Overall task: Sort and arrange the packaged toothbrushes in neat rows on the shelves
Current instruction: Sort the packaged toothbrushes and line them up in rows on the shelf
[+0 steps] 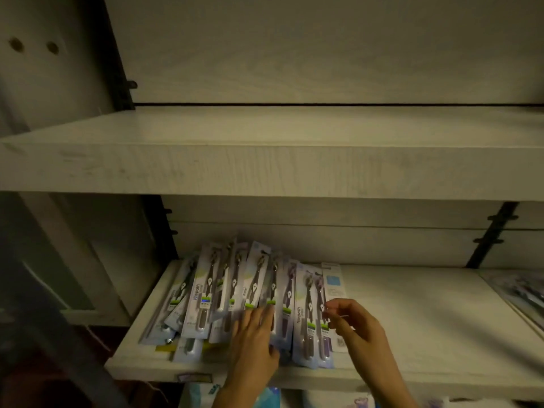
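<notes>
Dim view of two pale wood-grain shelves: upper shelf (265, 169) far, lower shelf (412, 334) near. On the left half of the lower shelf, a loose, overlapping fan of packaged toothbrushes (206, 293), heads toward the far wall, several tilted, a few slid under others at the near edge. Left hand (254, 337) laid flat on the middle of the fan, fingers straight. Right hand (350, 322) near it at the rightmost pack (309, 319), fingers curled, seemingly pinching its right edge, though blurred. One pale pack (334, 281) face down just beyond. More packs (518, 290) at the shelf's right end, well apart. Price label (194, 377) on the front lip.
</notes>
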Tool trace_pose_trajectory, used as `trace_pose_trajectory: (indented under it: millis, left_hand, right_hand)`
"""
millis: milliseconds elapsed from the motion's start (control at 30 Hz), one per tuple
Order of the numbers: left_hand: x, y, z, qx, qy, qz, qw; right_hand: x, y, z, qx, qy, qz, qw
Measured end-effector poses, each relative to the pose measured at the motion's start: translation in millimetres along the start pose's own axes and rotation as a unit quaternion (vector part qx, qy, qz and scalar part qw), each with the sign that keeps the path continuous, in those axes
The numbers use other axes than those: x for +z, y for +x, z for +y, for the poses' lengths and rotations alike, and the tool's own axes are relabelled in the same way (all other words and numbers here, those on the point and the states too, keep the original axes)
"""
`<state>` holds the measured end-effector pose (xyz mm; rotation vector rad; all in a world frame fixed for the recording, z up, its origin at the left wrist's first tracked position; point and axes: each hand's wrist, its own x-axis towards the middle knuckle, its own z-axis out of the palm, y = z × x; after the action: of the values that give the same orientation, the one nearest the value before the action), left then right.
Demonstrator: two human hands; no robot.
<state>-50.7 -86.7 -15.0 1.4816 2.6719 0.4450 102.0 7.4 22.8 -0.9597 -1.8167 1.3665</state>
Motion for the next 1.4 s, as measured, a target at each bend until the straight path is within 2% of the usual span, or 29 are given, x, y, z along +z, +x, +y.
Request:
trace_pose_trajectory:
  millis: [333, 433, 500, 567, 600, 700, 800, 900, 1000, 1033, 1100, 1167, 1267, 1400]
  left_hand:
    - [12, 8, -10, 0.082, 0.116, -0.013, 0.990]
    - [17, 6, -12, 0.075, 0.100, 0.004, 0.992]
    - [23, 2, -16, 0.076, 0.059, 0.044, 0.994]
    - [26, 1, -19, 0.083, 0.022, 0.083, 0.993]
    - [24, 2, -20, 0.096, 0.006, 0.127, 0.987]
    - [14, -4, -16, 0.178, -0.013, 0.237, 0.955]
    - [-1, -23, 0, 0.231, -0.004, 0.248, 0.941]
    - [-5, -40, 8, 0.259, -0.034, 0.246, 0.933]
    - [-1, -31, -4, 0.173, -0.165, 0.241, 0.941]
    - [-6, -25, -7, 0.133, -0.167, 0.226, 0.950]
    - [-12, -2, -10, 0.053, -0.087, 0.164, 0.981]
    - [-9, 26, -14, 0.001, 0.013, 0.091, 0.996]
    - [0, 52, -18, -0.029, 0.136, 0.036, 0.990]
    - [11, 70, -21, -0.051, 0.196, 0.025, 0.979]
  right_hand:
    - [16, 12, 1, 0.034, -0.028, -0.029, 0.999]
    - [22, 12, 7, 0.068, -0.037, -0.041, 0.996]
    - [25, 12, 10, 0.101, -0.033, -0.051, 0.993]
    - [28, 11, 8, 0.157, 0.016, -0.064, 0.985]
    - [31, 12, 6, 0.194, 0.066, -0.070, 0.976]
    - [35, 13, -5, 0.261, 0.221, -0.101, 0.934]
    - [37, 15, -9, 0.244, 0.297, -0.092, 0.919]
    - [39, 15, -7, 0.217, 0.287, -0.029, 0.933]
    - [32, 15, -5, 0.198, 0.280, 0.017, 0.939]
    - [28, 15, -5, 0.192, 0.281, 0.027, 0.940]
    - [22, 15, -6, 0.186, 0.280, 0.035, 0.941]
    - [17, 15, -6, 0.177, 0.284, 0.033, 0.942]
    - [13, 14, -6, 0.164, 0.275, 0.029, 0.947]
    - [11, 15, -2, 0.156, 0.269, 0.033, 0.950]
